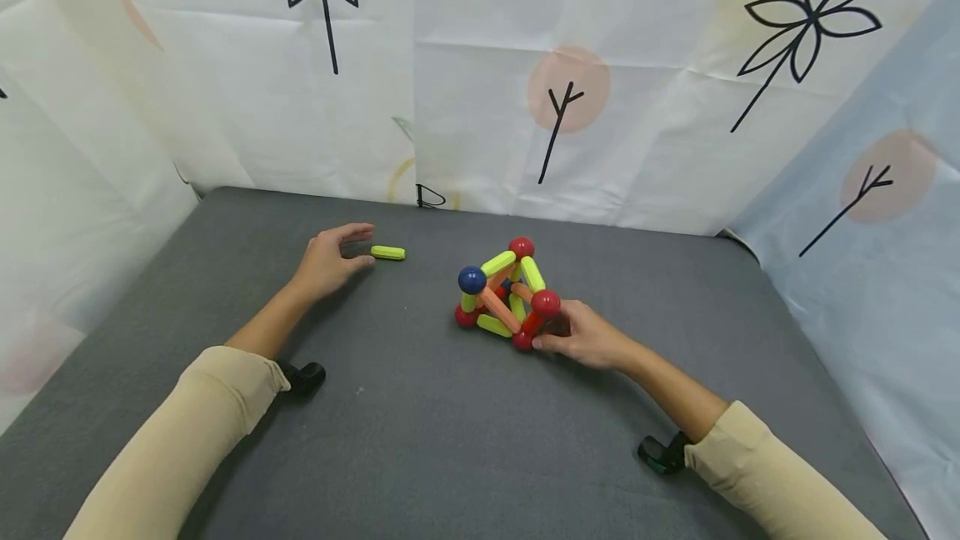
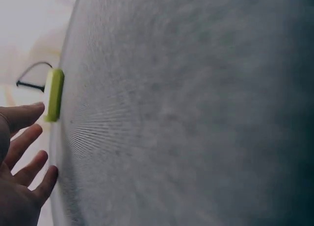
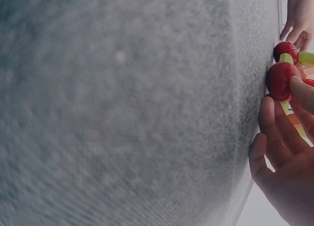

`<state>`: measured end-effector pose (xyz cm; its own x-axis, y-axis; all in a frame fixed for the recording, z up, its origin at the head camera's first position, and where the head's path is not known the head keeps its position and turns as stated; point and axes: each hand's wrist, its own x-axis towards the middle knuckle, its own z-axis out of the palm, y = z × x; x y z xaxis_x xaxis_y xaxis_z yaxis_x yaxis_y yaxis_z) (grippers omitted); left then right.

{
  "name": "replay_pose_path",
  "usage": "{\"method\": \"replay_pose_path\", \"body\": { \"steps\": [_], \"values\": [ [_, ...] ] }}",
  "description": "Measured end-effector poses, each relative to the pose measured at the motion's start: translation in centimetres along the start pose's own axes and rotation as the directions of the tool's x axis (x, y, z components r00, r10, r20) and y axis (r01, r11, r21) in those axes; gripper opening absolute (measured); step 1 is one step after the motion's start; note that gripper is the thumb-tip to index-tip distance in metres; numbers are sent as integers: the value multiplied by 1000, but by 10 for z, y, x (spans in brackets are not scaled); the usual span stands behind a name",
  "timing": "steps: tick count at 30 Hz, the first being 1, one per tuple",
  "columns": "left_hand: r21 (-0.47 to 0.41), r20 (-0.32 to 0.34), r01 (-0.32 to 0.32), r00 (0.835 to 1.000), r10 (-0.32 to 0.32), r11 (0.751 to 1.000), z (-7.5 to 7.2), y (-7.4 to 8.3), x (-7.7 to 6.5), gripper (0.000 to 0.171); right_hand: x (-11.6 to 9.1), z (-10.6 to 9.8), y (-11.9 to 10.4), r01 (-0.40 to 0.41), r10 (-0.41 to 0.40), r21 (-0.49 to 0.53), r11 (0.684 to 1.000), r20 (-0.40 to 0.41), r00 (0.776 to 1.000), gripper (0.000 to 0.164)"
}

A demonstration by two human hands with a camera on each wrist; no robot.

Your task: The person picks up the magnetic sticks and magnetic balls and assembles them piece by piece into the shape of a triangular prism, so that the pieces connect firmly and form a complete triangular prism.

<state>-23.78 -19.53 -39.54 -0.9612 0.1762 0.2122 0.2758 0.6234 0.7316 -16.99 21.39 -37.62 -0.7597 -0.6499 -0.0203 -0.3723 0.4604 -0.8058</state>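
A frame of magnetic rods and balls [image 1: 495, 307], with red and blue balls joined by yellow-green, orange and red rods, stands on the grey table. My right hand [image 1: 585, 333] holds its near right corner; in the right wrist view the thumb and fingers pinch a red ball [image 3: 281, 82] low on the frame. To the left, my left hand [image 1: 332, 258] is beside a loose yellow-green rod [image 1: 388, 252], thumb and fingers apart. The left wrist view has the same rod [image 2: 54, 95] just beyond the fingertips, with nothing in the hand.
The grey tabletop [image 1: 450, 440] stretches around both hands. Behind it hangs a white cloth [image 1: 480, 90] with printed leaves and trees, and a light blue cloth [image 1: 862, 273] hangs at the right. A dark wrist device [image 1: 303, 377] shows below the left sleeve, another [image 1: 663, 454] by the right sleeve.
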Motion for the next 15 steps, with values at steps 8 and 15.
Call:
{"method": "replay_pose_path", "body": {
  "steps": [8, 15],
  "values": [
    [24, 33, 18, 999, -19, 1000, 7, -4, 15, 54, 1, 0, 2, 12, -12, 22, 1000, 10, 1000, 42],
    [41, 32, 16, 999, -17, 999, 12, -3, 19, 51, 0, -1, 1, 19, -19, 26, 999, 15, 1000, 38]
  ]
}}
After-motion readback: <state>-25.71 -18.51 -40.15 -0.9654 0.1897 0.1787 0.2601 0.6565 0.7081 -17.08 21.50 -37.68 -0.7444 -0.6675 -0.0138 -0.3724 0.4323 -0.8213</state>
